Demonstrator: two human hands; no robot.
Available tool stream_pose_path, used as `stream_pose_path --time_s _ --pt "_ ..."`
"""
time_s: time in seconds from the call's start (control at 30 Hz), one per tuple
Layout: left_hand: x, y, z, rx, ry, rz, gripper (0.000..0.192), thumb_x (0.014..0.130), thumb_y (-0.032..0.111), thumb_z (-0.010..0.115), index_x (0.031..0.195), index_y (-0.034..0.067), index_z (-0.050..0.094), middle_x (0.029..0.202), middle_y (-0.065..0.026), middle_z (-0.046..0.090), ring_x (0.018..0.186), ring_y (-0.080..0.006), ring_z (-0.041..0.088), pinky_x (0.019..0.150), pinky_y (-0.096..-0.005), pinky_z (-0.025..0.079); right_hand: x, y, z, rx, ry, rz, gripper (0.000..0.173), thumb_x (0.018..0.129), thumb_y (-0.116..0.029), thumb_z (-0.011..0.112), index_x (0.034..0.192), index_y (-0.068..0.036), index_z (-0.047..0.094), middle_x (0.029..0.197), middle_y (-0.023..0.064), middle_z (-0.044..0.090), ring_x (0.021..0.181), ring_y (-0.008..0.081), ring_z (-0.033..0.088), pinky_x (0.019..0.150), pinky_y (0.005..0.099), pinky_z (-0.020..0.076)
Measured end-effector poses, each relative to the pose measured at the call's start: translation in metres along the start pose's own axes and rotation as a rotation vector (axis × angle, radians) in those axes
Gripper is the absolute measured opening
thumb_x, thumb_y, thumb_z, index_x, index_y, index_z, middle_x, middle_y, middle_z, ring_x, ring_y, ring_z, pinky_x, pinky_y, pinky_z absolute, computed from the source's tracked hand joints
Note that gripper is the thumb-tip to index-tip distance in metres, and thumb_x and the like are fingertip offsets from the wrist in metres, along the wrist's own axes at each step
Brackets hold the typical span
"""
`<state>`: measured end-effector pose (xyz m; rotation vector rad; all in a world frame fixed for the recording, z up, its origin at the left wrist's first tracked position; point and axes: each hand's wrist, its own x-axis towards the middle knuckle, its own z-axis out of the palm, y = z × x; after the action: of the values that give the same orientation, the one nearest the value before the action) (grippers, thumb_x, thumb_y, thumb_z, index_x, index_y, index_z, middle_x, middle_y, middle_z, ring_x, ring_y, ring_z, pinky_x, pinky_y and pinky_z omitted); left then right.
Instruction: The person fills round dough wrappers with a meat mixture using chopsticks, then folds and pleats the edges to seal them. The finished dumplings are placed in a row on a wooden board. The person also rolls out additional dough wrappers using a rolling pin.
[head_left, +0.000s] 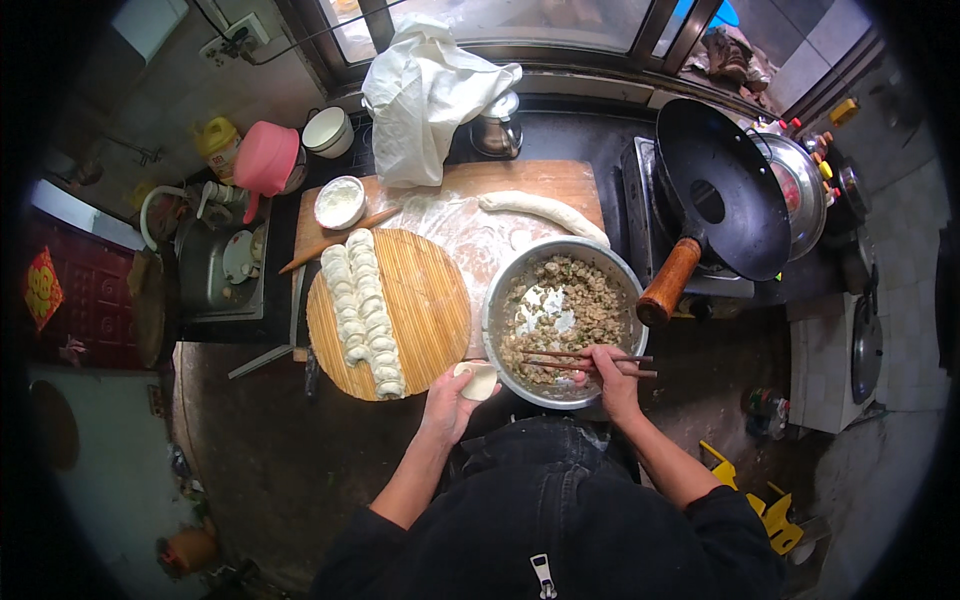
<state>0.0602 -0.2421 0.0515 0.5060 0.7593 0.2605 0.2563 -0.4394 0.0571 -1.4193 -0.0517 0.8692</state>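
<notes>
My left hand holds a round dumpling wrapper just in front of a steel basin. In my right hand is a pair of wooden chopsticks, their tips over the minced filling inside the basin. Left of the basin lies a round slatted board, bearing two rows of folded dumplings. A long roll of dough rests on the floured wooden board behind the basin. One small piece of dough sits near the basin's far rim.
A rolling pin and a bowl of flour are at the back left. White cloth drapes by a metal pot. To the right, a black wok stands on the stove, its wooden handle jutting toward the basin.
</notes>
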Motion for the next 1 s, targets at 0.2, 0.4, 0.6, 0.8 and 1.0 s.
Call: stream_pose_path --time_s 0.2,0.4,0.6,0.8,1.0 --pt "0.000 0.004 -0.001 0.058 0.057 0.052 0.033 0.100 0.009 0.043 0.127 -0.009 0.049 0.125 -0.0211 0.060 0.115 -0.0298 0.062 0.100 -0.0451 0.053 0.017 0.016 -0.008 0.329 0.006 0.094 0.029 0.101 -0.027 0.058 0.108 0.000 0.062 0.089 0.0122 0.067 0.071 0.0206 0.068 0.066 0.0355 0.0589" --pt "0.001 0.024 0.017 0.065 0.033 0.177 0.035 0.103 0.010 0.038 0.134 -0.006 0.044 0.131 -0.0221 0.056 0.119 -0.0322 0.059 0.103 -0.0464 0.050 0.009 -0.004 -0.010 0.448 -0.027 0.027 0.029 0.101 -0.027 0.059 0.108 0.001 0.062 0.089 0.0126 0.067 0.075 0.0237 0.069 0.072 0.0371 0.0593" --pt "0.032 0.021 0.056 -0.291 -0.068 -0.014 0.039 0.107 0.023 0.035 0.136 -0.002 0.044 0.138 -0.0214 0.051 0.132 -0.0366 0.047 0.109 -0.0536 0.041 -0.025 -0.055 0.024 -0.436 -0.217 -0.756 0.022 0.097 -0.017 0.063 0.111 0.001 0.062 0.088 0.0123 0.067 0.074 0.0202 0.066 0.071 0.0334 0.0550" --pt "0.043 0.012 0.070 -0.378 -0.010 -0.007 0.044 0.109 0.031 0.030 0.136 0.000 0.045 0.138 -0.0227 0.050 0.133 -0.0393 0.046 0.110 -0.0547 0.039 -0.040 -0.069 0.036 -0.867 -0.470 -1.173 0.019 0.082 -0.001 0.072 0.100 -0.003 0.070 0.091 0.0124 0.070 0.079 0.0282 0.069 0.068 0.0362 0.0561" --pt "0.043 0.012 0.051 -0.367 0.006 -0.006 0.036 0.106 0.021 0.040 0.132 -0.002 0.047 0.128 -0.0224 0.057 0.125 -0.0389 0.053 0.104 -0.0519 0.047 -0.039 -0.085 0.016 -0.584 -0.098 -0.736 0.015 0.093 -0.006 0.055 0.094 0.000 0.069 0.081 0.0117 0.067 0.078 0.0262 0.066 0.074 0.0350 0.0517"
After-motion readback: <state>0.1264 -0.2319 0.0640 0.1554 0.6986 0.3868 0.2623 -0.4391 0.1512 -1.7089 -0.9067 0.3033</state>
